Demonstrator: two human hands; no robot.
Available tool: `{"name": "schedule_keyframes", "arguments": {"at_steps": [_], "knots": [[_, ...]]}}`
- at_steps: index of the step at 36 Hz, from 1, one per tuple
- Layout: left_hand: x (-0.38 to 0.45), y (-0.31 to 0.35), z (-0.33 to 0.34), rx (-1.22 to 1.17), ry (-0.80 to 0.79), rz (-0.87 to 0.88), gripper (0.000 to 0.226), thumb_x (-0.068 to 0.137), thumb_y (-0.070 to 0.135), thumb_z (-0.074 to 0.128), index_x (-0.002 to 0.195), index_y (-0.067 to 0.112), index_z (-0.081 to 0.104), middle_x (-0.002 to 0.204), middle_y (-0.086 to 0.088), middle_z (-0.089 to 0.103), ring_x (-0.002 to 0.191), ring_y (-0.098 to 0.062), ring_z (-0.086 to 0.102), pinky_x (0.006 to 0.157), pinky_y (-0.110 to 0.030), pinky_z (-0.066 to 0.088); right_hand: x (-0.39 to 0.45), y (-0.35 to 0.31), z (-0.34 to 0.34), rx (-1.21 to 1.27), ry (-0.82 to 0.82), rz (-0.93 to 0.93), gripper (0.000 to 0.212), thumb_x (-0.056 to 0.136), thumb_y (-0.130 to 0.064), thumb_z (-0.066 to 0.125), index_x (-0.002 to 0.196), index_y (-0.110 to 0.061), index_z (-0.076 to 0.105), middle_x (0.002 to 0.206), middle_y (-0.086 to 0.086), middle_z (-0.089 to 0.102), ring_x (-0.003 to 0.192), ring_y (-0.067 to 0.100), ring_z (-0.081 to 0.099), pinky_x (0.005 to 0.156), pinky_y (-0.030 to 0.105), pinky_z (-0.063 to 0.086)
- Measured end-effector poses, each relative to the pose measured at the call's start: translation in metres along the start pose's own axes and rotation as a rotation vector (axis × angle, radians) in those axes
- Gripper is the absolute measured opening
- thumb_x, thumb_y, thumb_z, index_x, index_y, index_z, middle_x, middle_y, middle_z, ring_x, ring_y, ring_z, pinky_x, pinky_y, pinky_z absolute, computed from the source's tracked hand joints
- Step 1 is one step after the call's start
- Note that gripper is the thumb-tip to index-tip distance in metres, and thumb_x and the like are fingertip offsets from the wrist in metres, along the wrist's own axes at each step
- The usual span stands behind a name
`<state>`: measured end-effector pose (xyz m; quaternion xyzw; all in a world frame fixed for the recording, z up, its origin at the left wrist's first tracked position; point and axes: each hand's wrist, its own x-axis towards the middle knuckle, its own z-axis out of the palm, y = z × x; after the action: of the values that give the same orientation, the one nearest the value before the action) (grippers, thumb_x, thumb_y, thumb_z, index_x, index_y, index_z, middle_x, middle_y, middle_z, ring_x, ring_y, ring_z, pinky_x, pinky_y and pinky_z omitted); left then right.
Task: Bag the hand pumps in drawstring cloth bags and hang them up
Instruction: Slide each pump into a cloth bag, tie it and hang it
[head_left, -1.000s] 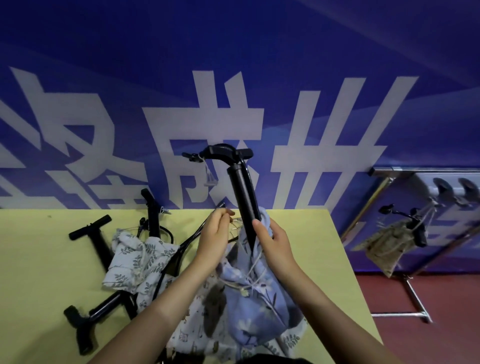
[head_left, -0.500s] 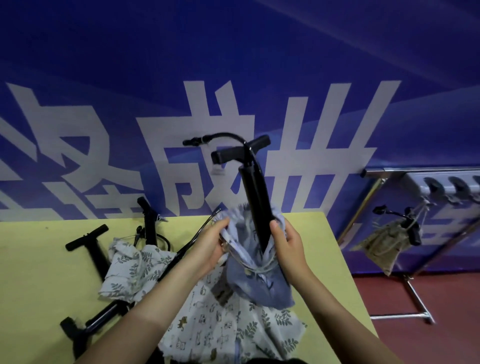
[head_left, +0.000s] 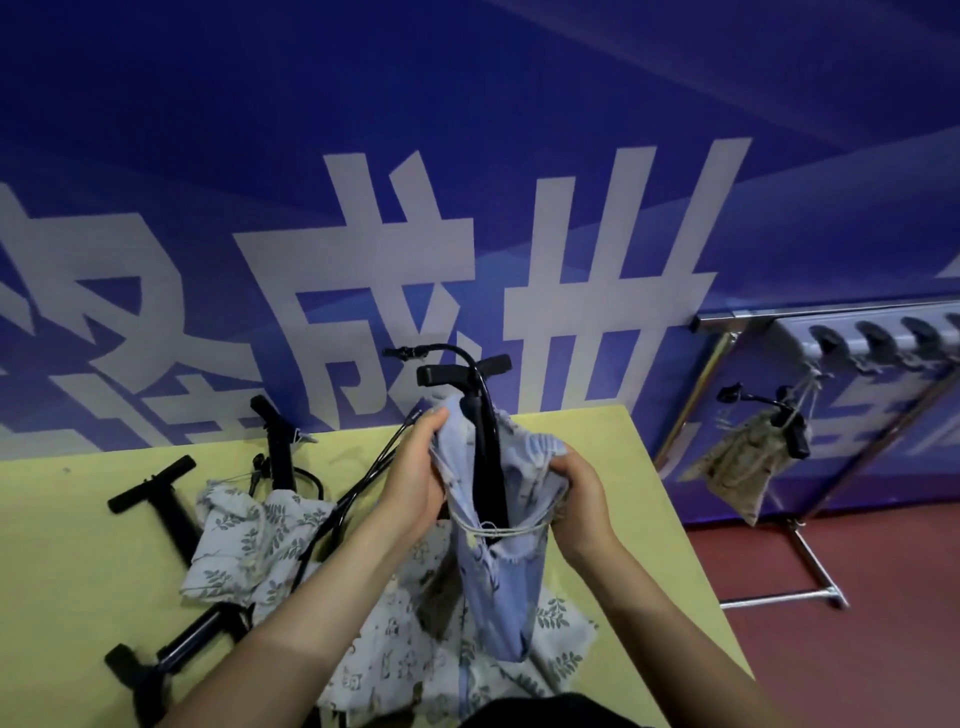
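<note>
A black hand pump (head_left: 485, 415) stands upright inside a light blue drawstring bag (head_left: 498, 582), with its T-handle and hose sticking out of the top. My left hand (head_left: 415, 483) grips the bag's mouth on the left. On the right side, my right hand (head_left: 579, 499) holds the gathered rim and drawstring. The bag hangs above the yellow table (head_left: 78, 571). Other black pumps (head_left: 166, 499) lie on the table to the left, with leaf-print cloth bags (head_left: 249, 540) among them.
To the right stands a metal rack (head_left: 810, 561) with a row of hooks; a beige bag with a pump (head_left: 743, 462) hangs from it. A blue banner wall runs behind the table. More printed cloth (head_left: 415, 649) lies under my arms. Red floor is at the right.
The bag's mouth has been pulled higher up the pump barrel, covering more of it. My hands have spread apart on the rim, and the bag now hangs longer.
</note>
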<state>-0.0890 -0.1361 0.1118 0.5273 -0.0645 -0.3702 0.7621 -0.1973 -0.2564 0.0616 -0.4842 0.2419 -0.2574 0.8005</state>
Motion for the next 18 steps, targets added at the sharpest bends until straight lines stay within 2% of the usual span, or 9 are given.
{"name": "schedule_keyframes", "arguments": {"at_steps": [2,3,5,7,9,12,15,18], "knots": [[-0.002,0.004,-0.002,-0.036,-0.032,-0.005,0.034,0.101,0.026,0.039,0.113,0.009,0.065,0.111,-0.011,0.072,0.106,-0.025,0.066,0.095,-0.039,0.048,0.005,-0.001,-0.004,0.105,-0.028,0.081,0.044,0.095,-0.008,0.041,0.062,-0.014,0.069,0.064,0.004,0.067,0.061,0.019,0.064,0.058,0.026,0.052],[-0.004,0.006,-0.002,-0.059,-0.041,-0.005,0.035,0.1,0.026,0.039,0.112,0.007,0.065,0.109,-0.011,0.072,0.103,-0.025,0.067,0.093,-0.039,0.049,0.006,-0.003,-0.004,0.108,-0.051,0.106,0.04,0.098,-0.012,0.041,0.073,-0.012,0.072,0.071,0.006,0.071,0.067,0.02,0.068,0.063,0.028,0.054],[-0.004,0.007,-0.002,-0.078,-0.05,-0.014,0.034,0.099,0.024,0.039,0.107,0.005,0.066,0.1,-0.011,0.074,0.091,-0.022,0.07,0.085,-0.037,0.05,0.008,-0.011,0.003,0.036,-0.079,0.098,0.03,0.098,-0.025,0.048,0.102,-0.006,0.071,0.096,0.013,0.074,0.091,0.025,0.07,0.081,0.034,0.055],[-0.006,0.008,0.0,-0.061,-0.07,-0.029,0.034,0.099,0.022,0.038,0.102,0.004,0.067,0.094,-0.012,0.075,0.085,-0.022,0.071,0.082,-0.037,0.05,0.013,-0.013,0.006,-0.049,-0.1,0.088,0.044,0.092,-0.035,0.058,0.118,0.0,0.064,0.114,0.021,0.068,0.107,0.033,0.065,0.094,0.042,0.05],[-0.008,0.009,0.0,-0.059,-0.067,-0.042,0.034,0.098,0.021,0.039,0.098,0.003,0.068,0.091,-0.013,0.074,0.085,-0.025,0.069,0.084,-0.037,0.049,0.016,-0.016,0.008,-0.074,-0.081,0.122,0.055,0.084,-0.037,0.066,0.119,0.005,0.061,0.115,0.025,0.066,0.106,0.038,0.063,0.093,0.044,0.049],[-0.007,0.012,-0.006,-0.118,-0.032,-0.027,0.032,0.097,0.02,0.043,0.098,0.003,0.069,0.093,-0.014,0.073,0.091,-0.026,0.067,0.091,-0.039,0.047,0.022,-0.016,0.004,-0.039,-0.032,0.204,0.061,0.079,-0.035,0.067,0.12,0.009,0.06,0.116,0.031,0.062,0.105,0.041,0.061,0.092,0.046,0.049],[-0.004,0.012,-0.012,-0.147,0.005,-0.006,0.033,0.1,0.023,0.044,0.118,0.004,0.064,0.114,-0.014,0.07,0.11,-0.028,0.062,0.103,-0.041,0.043,0.022,-0.015,0.0,0.018,-0.088,0.284,0.041,0.094,-0.03,0.055,0.123,-0.002,0.063,0.127,0.024,0.06,0.119,0.038,0.057,0.107,0.047,0.042],[-0.001,0.008,-0.018,-0.127,-0.009,-0.012,0.038,0.097,0.029,0.049,0.124,0.006,0.061,0.121,-0.015,0.066,0.118,-0.029,0.06,0.107,-0.044,0.04,0.021,-0.011,0.003,0.083,-0.234,0.343,0.044,0.099,-0.037,0.044,0.131,-0.011,0.059,0.133,0.016,0.059,0.125,0.033,0.054,0.112,0.047,0.035]]}}
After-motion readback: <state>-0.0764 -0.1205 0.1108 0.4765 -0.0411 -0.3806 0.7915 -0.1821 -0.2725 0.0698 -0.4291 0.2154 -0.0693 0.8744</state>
